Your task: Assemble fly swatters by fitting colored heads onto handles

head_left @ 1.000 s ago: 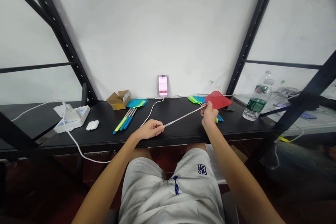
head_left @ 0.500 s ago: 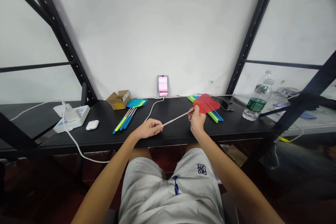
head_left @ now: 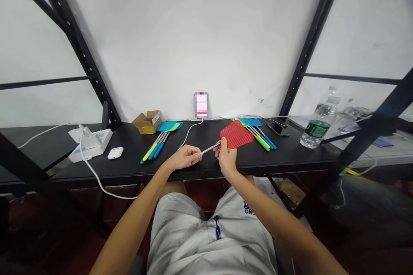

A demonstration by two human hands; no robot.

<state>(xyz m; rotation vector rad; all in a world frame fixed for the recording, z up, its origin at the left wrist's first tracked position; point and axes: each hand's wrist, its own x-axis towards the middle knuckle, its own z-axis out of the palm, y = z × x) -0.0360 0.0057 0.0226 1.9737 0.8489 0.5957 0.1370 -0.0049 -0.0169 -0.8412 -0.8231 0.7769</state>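
My left hand (head_left: pixel 186 157) is closed around the end of the thin metal handle of a red plastic fly swatter (head_left: pixel 236 134). My right hand (head_left: pixel 226 157) pinches the same handle just below the mesh head, which lies against the fingers. Only a short stretch of metal rod (head_left: pixel 210 148) shows between my hands. Two groups of fly swatters with blue, green and yellow parts lie on the black table (head_left: pixel 206 137), one group (head_left: pixel 155 148) left of my hands and one (head_left: pixel 259 137) to the right.
Along the back of the table stand a cardboard box (head_left: pixel 147 123) and a propped, cabled phone (head_left: pixel 201 105). A power strip (head_left: pixel 92 144) and an earbud case (head_left: pixel 115 153) are at left. A black smartphone (head_left: pixel 277 128) and a water bottle (head_left: pixel 318 122) are at right.
My right hand has moved left along the handle towards my left hand, carrying the red swatter head with it. The visible rod between my hands is much shorter. My left hand has barely moved.
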